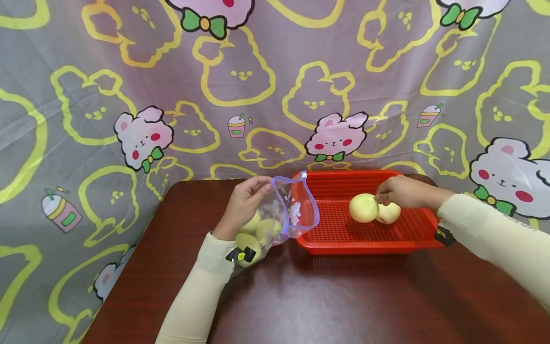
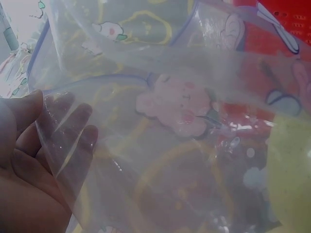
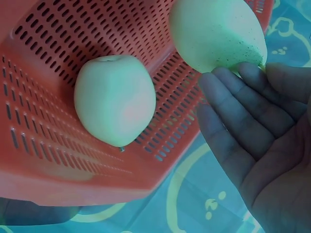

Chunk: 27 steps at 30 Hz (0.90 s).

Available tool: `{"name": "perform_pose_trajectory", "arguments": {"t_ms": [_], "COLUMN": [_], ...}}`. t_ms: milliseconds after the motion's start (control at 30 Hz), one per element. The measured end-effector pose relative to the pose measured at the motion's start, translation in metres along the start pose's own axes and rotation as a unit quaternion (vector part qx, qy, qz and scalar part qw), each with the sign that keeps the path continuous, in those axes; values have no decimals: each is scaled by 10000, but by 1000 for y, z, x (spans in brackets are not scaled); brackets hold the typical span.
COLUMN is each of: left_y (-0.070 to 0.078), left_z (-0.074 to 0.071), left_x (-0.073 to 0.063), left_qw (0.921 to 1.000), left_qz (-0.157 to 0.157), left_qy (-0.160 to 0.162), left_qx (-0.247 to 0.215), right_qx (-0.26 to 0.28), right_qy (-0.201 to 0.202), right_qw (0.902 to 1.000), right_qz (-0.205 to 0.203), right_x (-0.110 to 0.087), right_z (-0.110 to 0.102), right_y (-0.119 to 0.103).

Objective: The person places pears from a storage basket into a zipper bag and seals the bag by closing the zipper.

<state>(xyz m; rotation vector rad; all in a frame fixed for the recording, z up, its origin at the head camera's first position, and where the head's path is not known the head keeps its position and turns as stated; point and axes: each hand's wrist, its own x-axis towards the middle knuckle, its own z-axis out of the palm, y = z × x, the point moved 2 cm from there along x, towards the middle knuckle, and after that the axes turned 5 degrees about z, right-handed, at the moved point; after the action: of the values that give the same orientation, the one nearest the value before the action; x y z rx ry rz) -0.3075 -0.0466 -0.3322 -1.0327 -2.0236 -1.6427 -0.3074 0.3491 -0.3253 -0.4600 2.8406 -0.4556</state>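
Pinching a round, speckled fruit (image 1: 363, 208), right grip (image 1: 398, 191) overhangs slotted basket (image 1: 352, 247).

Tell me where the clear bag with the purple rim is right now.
In the head view, the clear bag is at the left end of the red basket, held by the left hand, with yellow fruit inside.

Long cream sleeves (image 1: 191, 296) end near black wrist devices (image 1: 250, 253), the left one yellow-marked.
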Motion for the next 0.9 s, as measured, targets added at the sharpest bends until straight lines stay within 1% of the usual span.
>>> {"name": "perform_pose_trajectory", "arguments": {"t_ms": [33, 200, 433, 600, 767, 900], "left_y": [5, 6, 5, 5, 5, 5], "left_z": [0, 0, 0, 0, 0, 1], "left_x": [0, 0, -1, -1, -1, 0], "left_qw": [10000, 10000, 10000, 10000, 9999, 10000], "left_qz": [-39, -60, -6, 54, 27, 61], "left_qy": [-15, -19, -9, -21, -32, -33], "left_qx": [23, 19, 18, -64, -119, -50], "right_qx": [-21, -140, -212, -374, -546, -548], "right_qy": [7, 92, 55, 207, 391, 406], "right_qw": [10000, 9998, 9995, 9985, 9964, 9960], "right_qz": [-1, -127, -211, -346, -517, -585], "right_x": [0, -2, 1, 2, 2, 3], "right_z": [-1, -5, -10, -16, -20, -24], "right_y": [-1, -7, -15, -21, -27, -33]}}
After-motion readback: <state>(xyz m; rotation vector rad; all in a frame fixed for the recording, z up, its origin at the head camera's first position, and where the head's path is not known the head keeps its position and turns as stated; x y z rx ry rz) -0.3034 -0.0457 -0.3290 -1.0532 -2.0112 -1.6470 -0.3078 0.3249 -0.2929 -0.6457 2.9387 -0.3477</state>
